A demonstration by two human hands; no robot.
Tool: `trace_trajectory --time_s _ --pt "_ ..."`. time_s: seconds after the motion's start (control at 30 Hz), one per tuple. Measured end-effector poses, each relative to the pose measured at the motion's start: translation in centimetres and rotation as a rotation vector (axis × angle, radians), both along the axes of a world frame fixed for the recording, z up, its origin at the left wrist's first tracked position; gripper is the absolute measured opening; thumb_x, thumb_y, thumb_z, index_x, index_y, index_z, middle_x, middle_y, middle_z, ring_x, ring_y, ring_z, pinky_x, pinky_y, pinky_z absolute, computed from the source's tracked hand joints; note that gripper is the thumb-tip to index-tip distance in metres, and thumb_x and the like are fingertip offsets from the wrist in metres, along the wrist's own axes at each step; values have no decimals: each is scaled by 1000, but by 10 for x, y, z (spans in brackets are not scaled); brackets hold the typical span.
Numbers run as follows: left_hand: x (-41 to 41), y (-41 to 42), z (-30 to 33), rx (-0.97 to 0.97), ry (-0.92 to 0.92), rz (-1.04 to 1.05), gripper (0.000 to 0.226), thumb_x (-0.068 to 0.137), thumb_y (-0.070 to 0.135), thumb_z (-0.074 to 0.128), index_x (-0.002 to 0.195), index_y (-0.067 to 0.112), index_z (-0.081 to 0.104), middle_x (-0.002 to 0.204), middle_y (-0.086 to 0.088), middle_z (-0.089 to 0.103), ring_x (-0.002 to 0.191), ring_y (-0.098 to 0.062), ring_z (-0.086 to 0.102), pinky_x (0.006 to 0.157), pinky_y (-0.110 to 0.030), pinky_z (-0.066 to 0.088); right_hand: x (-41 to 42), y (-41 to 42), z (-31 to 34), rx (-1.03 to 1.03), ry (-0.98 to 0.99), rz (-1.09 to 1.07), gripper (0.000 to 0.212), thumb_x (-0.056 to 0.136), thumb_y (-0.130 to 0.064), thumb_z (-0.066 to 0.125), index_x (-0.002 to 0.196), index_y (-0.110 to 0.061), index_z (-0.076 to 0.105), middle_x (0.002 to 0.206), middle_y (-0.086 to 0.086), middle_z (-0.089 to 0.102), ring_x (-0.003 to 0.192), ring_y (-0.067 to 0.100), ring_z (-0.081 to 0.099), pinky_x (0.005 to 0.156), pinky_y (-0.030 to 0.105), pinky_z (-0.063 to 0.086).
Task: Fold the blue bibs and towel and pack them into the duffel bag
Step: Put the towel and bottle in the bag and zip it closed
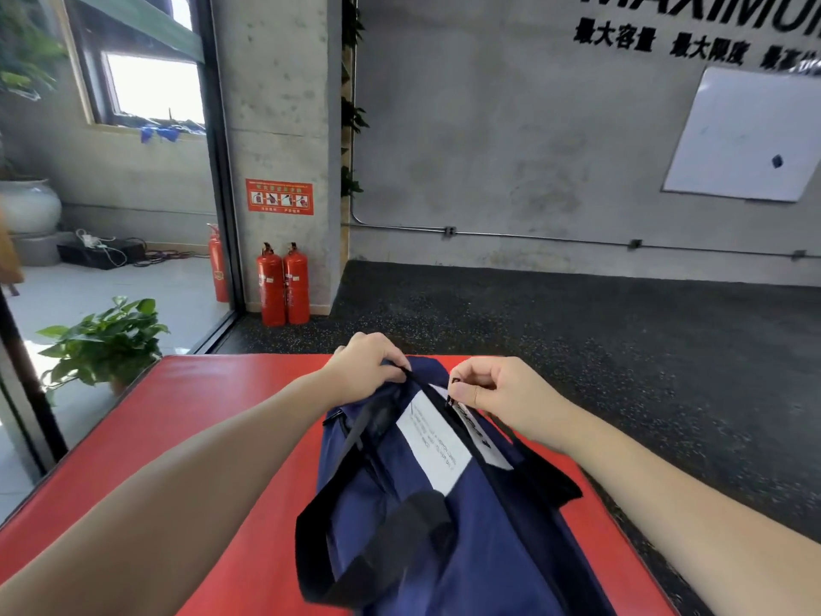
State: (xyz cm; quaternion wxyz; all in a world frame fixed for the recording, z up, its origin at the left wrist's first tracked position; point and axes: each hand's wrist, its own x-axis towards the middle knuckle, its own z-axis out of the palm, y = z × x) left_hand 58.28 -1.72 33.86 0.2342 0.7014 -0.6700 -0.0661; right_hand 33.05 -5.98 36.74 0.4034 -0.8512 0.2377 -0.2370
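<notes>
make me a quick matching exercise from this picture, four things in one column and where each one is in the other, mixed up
Things:
1. duffel bag
2. fire extinguishers
3. whiteboard
4. potted plant

Places:
A. hung on the grey wall, upper right
B. lying on the red mat
C. standing on the floor at the foot of the concrete pillar
D. on the floor left of the mat, by the glass

Pairs: 1-B, 2-C, 3-A, 4-D

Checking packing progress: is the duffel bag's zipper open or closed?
Partly open at least: the duffel bag gapes at its far end, white labels showing inside. The right hand pinches the zipper pull; the left hand grips the end.
</notes>
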Motion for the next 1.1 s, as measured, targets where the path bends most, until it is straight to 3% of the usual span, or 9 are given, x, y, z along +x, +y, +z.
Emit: trace_trajectory --time_s 0.1,0.23,0.3,0.37,0.43,0.77,0.83,0.97,1.1 --pt "-11 4 5 -50 12 -32 34 86 29 66 85 62 68 99 35 62 111 -13 57 104 -48 43 -18 10 -1 42 -35 -58 8 95 -12 67 88 -15 68 75 -13 69 63 -7 56 66 9 41" --pt "-53 28 35 -49 122 -251 39 86 9 68 117 30 73 123 21 58 119 6 50 98 -3 34 -24 22 -3 4 -88 -151 10 94 -12 68 86 -18 69 74 -17 71 68 -7 60 68 9 43" --pt "-67 37 37 66 36 -353 38 84 17 70 120 30 70 127 19 59 120 2 51 102 -14 39 -23 26 -3 -17 -98 -183 10 94 -14 69 86 -21 70 78 -13 73 72 -3 63 71 13 46" --pt "-73 41 31 97 -77 -316 30 81 29 71 110 34 70 112 23 62 112 -4 55 102 -37 44 -23 32 -3 -32 -89 -208 11 94 -15 68 85 -21 69 74 -12 71 67 -3 60 69 15 46" --pt "-77 45 28 64 -105 -242 22 80 31 73 100 40 71 95 30 60 104 -5 53 98 -45 42 -24 40 -4 -33 -62 -215 12 95 -16 67 84 -22 68 68 -14 68 60 -2 56 65 16 44" --pt "-66 60 16 11 -123 -60 22 86 35 69 96 55 71 96 36 58 114 -11 53 99 -45 42 -83 82 16 28 -61 -85 16 97 -8 63 84 -17 65 60 -17 60 52 0 46 57 14 38" --pt "-75 62 19 -29 -37 -169 29 86 27 71 92 55 72 99 33 63 108 3 57 99 -35 45 -89 84 13 42 -83 -106 15 97 -9 63 84 -15 65 61 -14 61 55 6 45 58 19 38" --pt "-115 82 35 -33 82 -411 28 86 10 75 113 18 77 118 15 65 108 24 47 91 0 30 -92 83 9 76 -147 -150 11 97 -8 64 86 -11 65 61 -13 62 56 8 45 59 22 40" --pt "-139 96 32 -21 21 -536 17 81 7 75 98 8 76 104 1 72 99 -5 57 94 -28 42 -91 91 5 82 -172 -145 13 97 -7 63 85 -11 64 58 -13 61 52 3 46 56 18 40"
